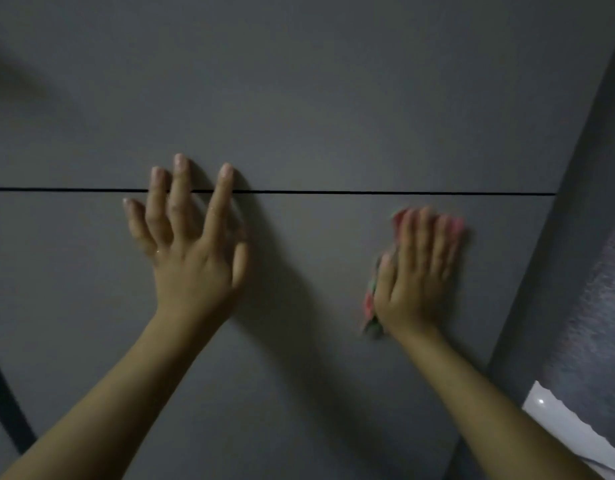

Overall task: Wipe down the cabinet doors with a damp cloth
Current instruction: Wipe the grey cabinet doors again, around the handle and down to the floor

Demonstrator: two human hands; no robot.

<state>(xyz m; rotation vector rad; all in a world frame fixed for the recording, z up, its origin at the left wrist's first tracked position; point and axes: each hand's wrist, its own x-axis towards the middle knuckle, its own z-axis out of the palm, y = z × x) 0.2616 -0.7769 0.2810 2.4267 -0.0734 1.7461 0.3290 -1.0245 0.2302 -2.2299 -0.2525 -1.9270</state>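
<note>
Dim room. Matte grey cabinet doors (333, 98) meet at a thin dark seam (368, 193). Left hand (192, 251) rests splayed, fingers straight; right hand (417, 275) presses a pink-green patterned cloth (370, 303) flat, fingers extended.

— What sort of place is shown?

— A home interior is suggested, most likely a kitchen or fitted storage area. Flat grey cabinet doors (299, 98) without handles are seen filling the view, divided by a thin dark gap (368, 192).

— What else supports that?

— To the right of the doors, a grey side panel (555, 271) is seen, and beyond it a glossy white surface (558, 420). The lighting is dim, so more cannot be told.
</note>
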